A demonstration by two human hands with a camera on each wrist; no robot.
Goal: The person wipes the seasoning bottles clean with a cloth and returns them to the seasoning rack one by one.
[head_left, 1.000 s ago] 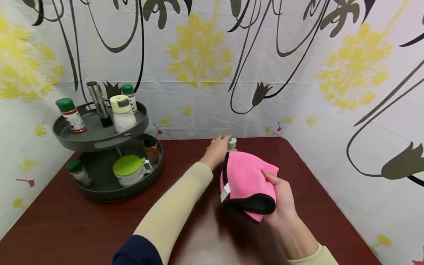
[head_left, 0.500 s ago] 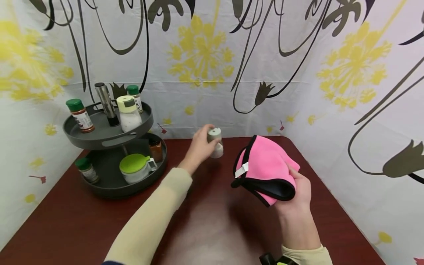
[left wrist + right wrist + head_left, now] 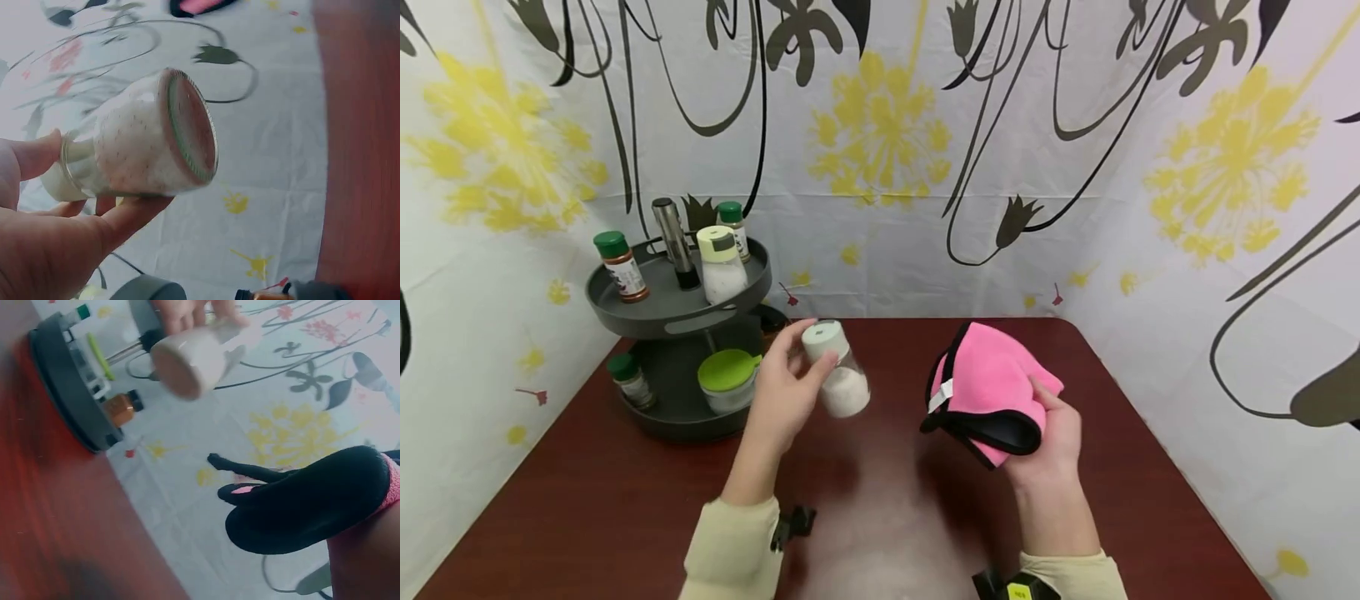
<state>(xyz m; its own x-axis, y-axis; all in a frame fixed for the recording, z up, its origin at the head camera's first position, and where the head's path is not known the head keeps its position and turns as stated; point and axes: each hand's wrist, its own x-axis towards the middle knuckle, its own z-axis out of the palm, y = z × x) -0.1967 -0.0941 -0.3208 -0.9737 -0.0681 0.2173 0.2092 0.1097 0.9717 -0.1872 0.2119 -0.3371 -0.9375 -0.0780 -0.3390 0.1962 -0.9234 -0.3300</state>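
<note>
My left hand [image 3: 781, 390] pinches the jar [image 3: 846, 391]; rightward, my right hand [image 3: 1054, 435] grips cloth [image 3: 988, 372]: a carrying step, likely needing steadiness next.

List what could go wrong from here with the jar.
The left hand grips the jar around its cap end, tilted and lifted off the table, so it might slip and fall. The pink cloth in the right hand has a loose black-trimmed opening that could snag the jar.
</note>
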